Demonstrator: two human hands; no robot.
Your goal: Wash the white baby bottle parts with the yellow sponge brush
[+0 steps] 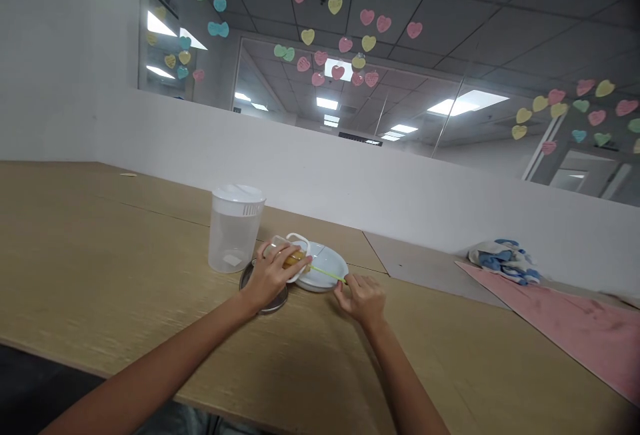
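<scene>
My left hand is wrapped round a clear jar with yellow-brown contents. The jar lies tilted on its side, its mouth facing right above a white bowl. A white loop-shaped part stands up at the mouth; I cannot tell whether it is a rim or a handle. Between finger and thumb, my right hand pinches a thin yellow-green stick, whose far end reaches to the jar's mouth. Beneath my left hand lies a dark round dish or lid, partly covered.
Left of the bowl stands a tall translucent plastic container with a white top. On the right are a pink cloth and a crumpled blue-and-white cloth. The wooden table runs back to a white wall.
</scene>
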